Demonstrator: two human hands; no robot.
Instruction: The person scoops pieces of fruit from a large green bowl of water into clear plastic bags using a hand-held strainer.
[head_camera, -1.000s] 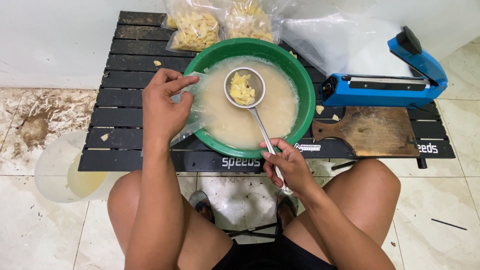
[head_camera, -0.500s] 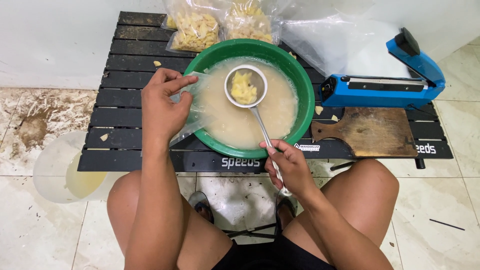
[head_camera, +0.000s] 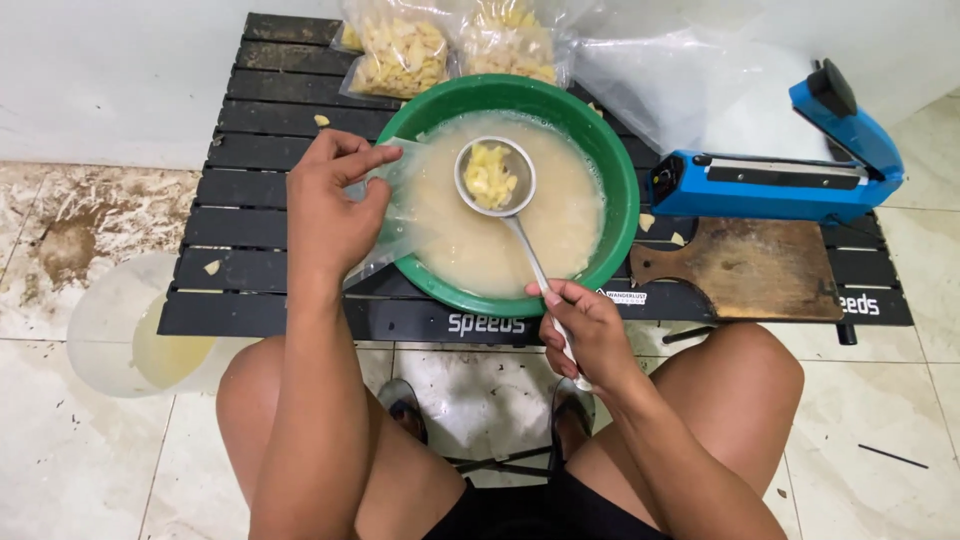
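Note:
A green basin (head_camera: 622, 190) of cloudy liquid stands on a low black slatted table (head_camera: 250, 210). My right hand (head_camera: 585, 330) grips the handle of a metal strainer ladle (head_camera: 494, 178), whose bowl holds yellow food pieces just above the liquid. My left hand (head_camera: 330, 210) pinches a clear plastic bag (head_camera: 392, 215) at the basin's left rim, with the bag's mouth towards the ladle.
Filled bags of yellow pieces (head_camera: 400, 50) and empty clear bags (head_camera: 660, 70) lie at the table's back. A blue heat sealer (head_camera: 790, 180) and a wooden board (head_camera: 750, 268) sit on the right. A white bucket (head_camera: 120, 330) with yellowish liquid stands on the floor at left.
The ladle with its yellow pieces has shifted slightly left, towards the bag. Both hands stay roughly where they were.

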